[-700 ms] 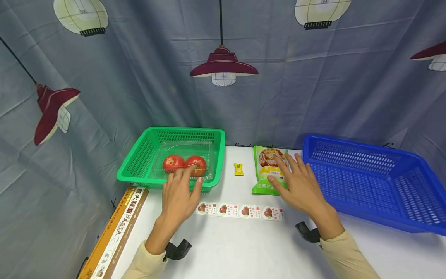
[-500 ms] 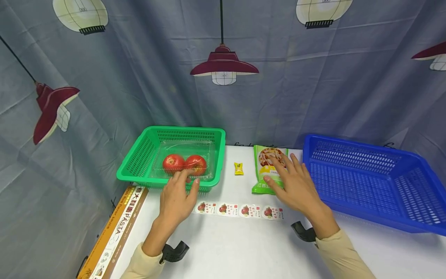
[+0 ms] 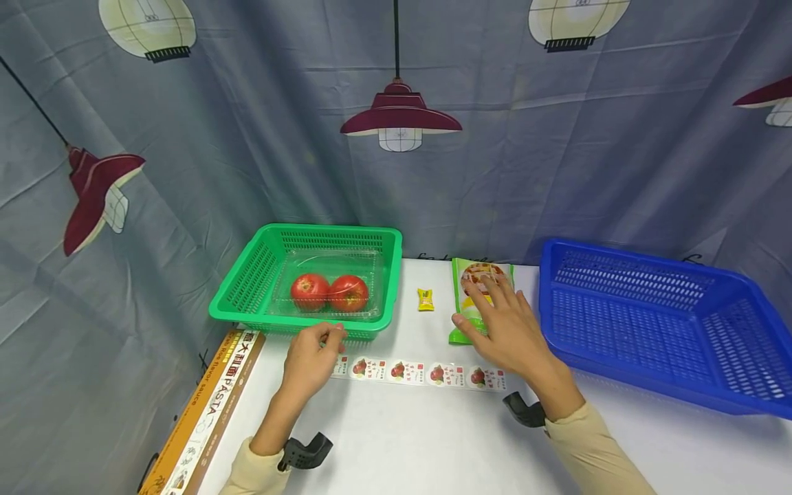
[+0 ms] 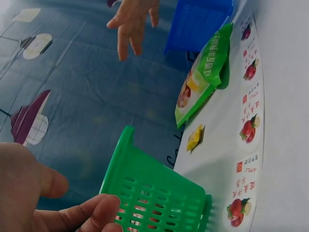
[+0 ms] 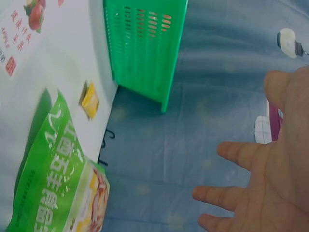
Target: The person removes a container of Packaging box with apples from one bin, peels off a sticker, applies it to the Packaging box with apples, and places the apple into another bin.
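In the head view my left hand hovers by the front edge of the green basket, above the left end of the sticker strip. Its fingers bend loosely; the left wrist view shows the thumb apart from the fingertips and nothing held. Two red apples sit in a clear plastic container inside that basket. On the other side, my right hand spreads its fingers in front of the green food bag, partly hiding it. The right wrist view has a gap between those fingers and the bag.
A small yellow wrapped packet lies between basket and bag. The large blue basket stands at the right. Along the table's left side runs a long pasta box. Behind everything hangs a grey curtain printed with lamps.
My left hand has drawn back from over the apple container toward me, and its fingers have bent. The right hand has shifted slightly left, still spread.
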The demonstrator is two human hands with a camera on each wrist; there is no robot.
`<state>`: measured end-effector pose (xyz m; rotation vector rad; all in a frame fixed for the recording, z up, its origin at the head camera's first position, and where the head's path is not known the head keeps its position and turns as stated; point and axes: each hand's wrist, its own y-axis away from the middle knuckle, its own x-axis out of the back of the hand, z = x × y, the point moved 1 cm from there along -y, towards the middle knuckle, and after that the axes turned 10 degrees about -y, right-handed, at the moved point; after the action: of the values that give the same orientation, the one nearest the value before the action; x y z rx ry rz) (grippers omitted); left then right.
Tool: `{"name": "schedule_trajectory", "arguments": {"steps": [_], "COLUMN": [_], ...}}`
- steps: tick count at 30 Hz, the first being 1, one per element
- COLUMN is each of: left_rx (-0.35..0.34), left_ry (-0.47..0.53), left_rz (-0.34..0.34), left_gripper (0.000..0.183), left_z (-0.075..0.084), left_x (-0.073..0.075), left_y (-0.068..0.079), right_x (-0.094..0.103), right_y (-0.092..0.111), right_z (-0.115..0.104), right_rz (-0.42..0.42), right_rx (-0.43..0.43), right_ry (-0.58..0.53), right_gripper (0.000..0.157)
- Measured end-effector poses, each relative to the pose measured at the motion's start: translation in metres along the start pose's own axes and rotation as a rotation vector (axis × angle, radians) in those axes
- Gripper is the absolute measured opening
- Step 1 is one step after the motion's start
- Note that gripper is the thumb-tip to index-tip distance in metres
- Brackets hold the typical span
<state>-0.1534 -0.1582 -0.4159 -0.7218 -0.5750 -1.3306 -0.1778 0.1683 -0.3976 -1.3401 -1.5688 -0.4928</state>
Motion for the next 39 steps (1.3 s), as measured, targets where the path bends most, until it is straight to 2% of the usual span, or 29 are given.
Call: {"name": "schedule_trajectory", "arguments": {"steps": [5,13,18,24,34,39], "left_rx": [0.060,0.108,0.146,0.224,0.303,0.318], "left_ry": [0.054,0.146,0.221,0.319,0.544,0.597], "left_rz": [-0.012,-0.003,0.003,-0.003,-0.062,-0.097], "left_gripper": [0.034,0.043,0.047,0.047,0.041,0.042], "left_z": [-0.009,-0.019,-0.024,-0.026,-0.027,-0.026], "left_x": [-0.004,-0.015,-0.021,-0.024,-0.022,-0.021], "left_y": [-0.001,-0.004,-0.005,-0.007,-0.009,-0.009], "right_x": [-0.006,-0.014,-0.018,-0.022,-0.031,-0.037], "right_y": [-0.002,-0.007,-0.010,-0.015,-0.024,-0.029], "right_z": [-0.006,-0.012,-0.016,-0.022,-0.033,-0.034], "right_rz": [-0.026,-0.063,-0.066,-0.066,-0.087,-0.094], "right_rx": [0.014,0.004,0.008,0.041,0.051,0.067], "right_ry": [0.001,-0.002,-0.005,-0.014,-0.028,-0.025], "right_gripper": [0.070,0.071,0.071,0.070,0.072,0.071]}}
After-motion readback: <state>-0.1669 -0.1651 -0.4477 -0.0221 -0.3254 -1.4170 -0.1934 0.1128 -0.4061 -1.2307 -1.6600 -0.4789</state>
